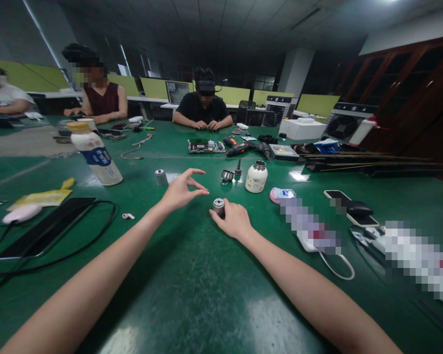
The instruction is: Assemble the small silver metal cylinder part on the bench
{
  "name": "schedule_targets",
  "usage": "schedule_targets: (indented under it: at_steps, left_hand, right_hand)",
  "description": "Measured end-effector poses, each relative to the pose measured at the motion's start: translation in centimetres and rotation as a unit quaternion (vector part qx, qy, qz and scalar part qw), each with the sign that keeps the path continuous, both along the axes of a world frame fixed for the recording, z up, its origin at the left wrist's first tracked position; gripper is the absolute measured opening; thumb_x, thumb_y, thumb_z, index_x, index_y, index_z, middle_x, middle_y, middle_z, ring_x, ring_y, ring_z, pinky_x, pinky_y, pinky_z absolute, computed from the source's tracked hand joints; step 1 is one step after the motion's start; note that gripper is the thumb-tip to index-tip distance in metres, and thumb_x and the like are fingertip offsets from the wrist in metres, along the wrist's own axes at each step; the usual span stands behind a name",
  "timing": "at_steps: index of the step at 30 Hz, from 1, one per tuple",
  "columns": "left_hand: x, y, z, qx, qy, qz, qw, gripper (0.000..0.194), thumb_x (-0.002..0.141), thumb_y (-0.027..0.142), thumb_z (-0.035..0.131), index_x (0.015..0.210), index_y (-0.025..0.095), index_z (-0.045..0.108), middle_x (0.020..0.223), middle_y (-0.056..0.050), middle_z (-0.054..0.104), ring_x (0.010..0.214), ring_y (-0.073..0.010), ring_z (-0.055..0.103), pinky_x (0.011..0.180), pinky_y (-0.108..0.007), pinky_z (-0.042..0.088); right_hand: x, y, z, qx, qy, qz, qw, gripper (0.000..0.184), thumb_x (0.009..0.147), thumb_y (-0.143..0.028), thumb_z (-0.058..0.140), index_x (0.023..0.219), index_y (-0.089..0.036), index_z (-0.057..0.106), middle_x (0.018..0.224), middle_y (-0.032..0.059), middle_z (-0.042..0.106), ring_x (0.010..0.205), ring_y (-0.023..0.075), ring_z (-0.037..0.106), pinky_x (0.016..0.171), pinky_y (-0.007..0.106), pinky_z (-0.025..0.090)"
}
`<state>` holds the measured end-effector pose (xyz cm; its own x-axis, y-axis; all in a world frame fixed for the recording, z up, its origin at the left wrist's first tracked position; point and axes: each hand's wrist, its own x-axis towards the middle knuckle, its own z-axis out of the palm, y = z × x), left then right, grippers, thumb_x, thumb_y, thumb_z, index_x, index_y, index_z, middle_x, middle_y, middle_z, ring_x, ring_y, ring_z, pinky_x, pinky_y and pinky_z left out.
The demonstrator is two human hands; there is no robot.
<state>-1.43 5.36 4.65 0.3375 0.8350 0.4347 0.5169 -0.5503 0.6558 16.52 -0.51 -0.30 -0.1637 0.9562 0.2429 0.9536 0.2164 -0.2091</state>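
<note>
My right hand is wrapped round a small electric motor, a silver cylinder with dark holes in its upper end, upright on the green table. My left hand hovers to the left of it, fingers apart and nothing between them. A second silver cylinder of similar shape stands behind my left hand. Beyond the motor are a shiny metal cup-shaped piece, a small dark pointed part and a cream open-necked bottle with small printed figures.
At left are a drink bottle, a black tablet with cables and an earbud. A circuit board and power drill lie farther back. A phone and mouse lie right. People sit across the table.
</note>
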Motion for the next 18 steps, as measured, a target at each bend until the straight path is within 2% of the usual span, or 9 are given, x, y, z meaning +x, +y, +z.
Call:
schedule_targets:
  at_steps: [4,6,12,15,18]
  left_hand:
    - [-1.9,1.6,-2.6,-0.091,0.059,-0.011,0.994,0.062,0.062,0.044,0.078,0.114,0.02,0.056,0.076,-0.002,0.076,0.084,-0.0268,0.072,0.09,-0.041,0.046]
    - [-2.2,1.9,-3.3,-0.099,0.069,-0.008,0.993,0.063,0.062,0.047,0.077,0.115,0.02,0.056,0.077,-0.003,0.077,0.085,-0.027,0.072,0.088,-0.04,0.047]
    - [-2.1,1.9,-2.8,-0.038,0.076,0.027,0.996,0.065,0.061,0.045,0.079,0.117,0.022,0.056,0.081,-0.003,0.077,0.085,-0.0268,0.072,0.085,-0.037,0.048]
    - [-2.0,1.9,-3.0,-0.031,0.112,0.027,0.993,0.057,0.06,0.042,0.079,0.111,0.024,0.059,0.074,-0.001,0.076,0.084,-0.0275,0.072,0.084,-0.038,0.048]
    - [-1.3,1.3,-2.6,-0.019,0.09,0.035,0.995,0.051,0.064,0.038,0.077,0.11,0.024,0.06,0.073,0.0,0.076,0.085,-0.0272,0.072,0.087,-0.04,0.047]
  right_hand:
    - [0.0,0.0,0.0,0.006,-0.004,-0.001,1.0,0.042,0.092,-0.055,0.039,0.101,-0.017,0.054,0.094,0.0109,0.07,0.087,0.025,0.067,0.075,0.031,0.045]
    - [0.0,0.0,0.0,0.005,-0.006,-0.002,1.0,0.042,0.092,-0.055,0.039,0.1,-0.017,0.055,0.094,0.011,0.07,0.087,0.0251,0.067,0.075,0.031,0.045]
    - [0.0,0.0,0.1,-0.001,-0.008,-0.005,1.0,0.042,0.093,-0.055,0.039,0.1,-0.017,0.055,0.094,0.0112,0.07,0.088,0.0254,0.067,0.075,0.032,0.045]
    - [0.0,0.0,0.1,-0.001,-0.007,-0.006,1.0,0.042,0.093,-0.055,0.039,0.1,-0.017,0.055,0.095,0.0114,0.07,0.089,0.0254,0.067,0.076,0.032,0.045]
    - [0.0,0.0,0.1,0.0,-0.005,-0.003,1.0,0.042,0.093,-0.055,0.039,0.101,-0.017,0.055,0.094,0.0114,0.07,0.088,0.0255,0.067,0.076,0.032,0.045]
